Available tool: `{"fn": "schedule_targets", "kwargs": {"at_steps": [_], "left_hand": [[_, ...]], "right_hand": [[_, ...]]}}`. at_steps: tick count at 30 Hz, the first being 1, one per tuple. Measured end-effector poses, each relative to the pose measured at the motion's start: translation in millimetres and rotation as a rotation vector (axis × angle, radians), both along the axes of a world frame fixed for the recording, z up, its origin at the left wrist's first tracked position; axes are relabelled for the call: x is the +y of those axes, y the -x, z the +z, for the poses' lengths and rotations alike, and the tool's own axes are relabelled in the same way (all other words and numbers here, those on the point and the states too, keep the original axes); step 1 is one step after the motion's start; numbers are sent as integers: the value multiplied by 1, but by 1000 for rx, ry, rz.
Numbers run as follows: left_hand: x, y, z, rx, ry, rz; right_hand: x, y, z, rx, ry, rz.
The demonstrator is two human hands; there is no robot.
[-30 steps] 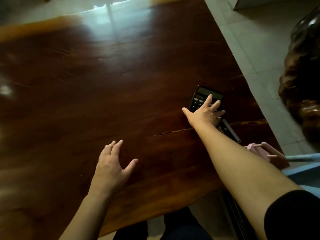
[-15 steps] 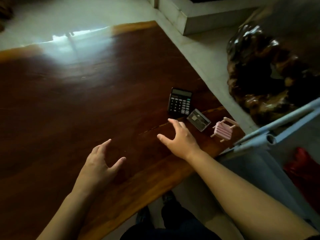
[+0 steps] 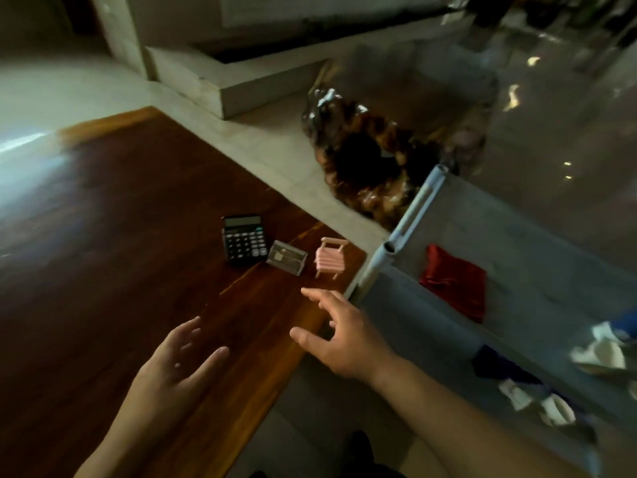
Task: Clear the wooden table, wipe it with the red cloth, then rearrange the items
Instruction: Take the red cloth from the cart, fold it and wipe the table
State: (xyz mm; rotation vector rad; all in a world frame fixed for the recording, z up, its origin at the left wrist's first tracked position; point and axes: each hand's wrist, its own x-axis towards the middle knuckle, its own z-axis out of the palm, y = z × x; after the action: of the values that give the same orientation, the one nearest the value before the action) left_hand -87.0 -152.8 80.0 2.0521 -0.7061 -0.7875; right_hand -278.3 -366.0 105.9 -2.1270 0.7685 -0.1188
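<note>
The dark wooden table fills the left of the view. Near its right corner a black calculator, a clear plastic card holder and a small pink toy chair lie in a row. The red cloth lies crumpled on the grey surface to the right of the table. My right hand hovers open over the table's right edge, below the pink chair, holding nothing. Low over the front of the table, my left hand is open with fingers spread.
A grey fabric surface with a light blue tube frame stands right of the table and holds white and dark blue items. A glossy dark carved wooden piece sits on the tiled floor beyond. A low stone ledge runs behind.
My right hand left the calculator and drew back toward the table's right edge. My view swung right, bringing the grey surface and red cloth into sight. My left hand stayed low and open.
</note>
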Motion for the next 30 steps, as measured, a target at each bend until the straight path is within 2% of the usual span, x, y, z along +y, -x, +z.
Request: {"fn": "schedule_targets", "kwargs": {"at_steps": [5,10,20,30], "left_hand": [[-73,37,20,101,85,-118],[-153,84,30,132,90,-280],[-318,176,27,-7,24,-397],[-466,234,-8,-266,-171,-404]], "right_hand": [[-25,61,11,-29,-5,-204],[-66,126,4,-125,-7,-419],[-189,232,-14,-157,-1,-542],[-317,278,-46,-8,148,-544]]}}
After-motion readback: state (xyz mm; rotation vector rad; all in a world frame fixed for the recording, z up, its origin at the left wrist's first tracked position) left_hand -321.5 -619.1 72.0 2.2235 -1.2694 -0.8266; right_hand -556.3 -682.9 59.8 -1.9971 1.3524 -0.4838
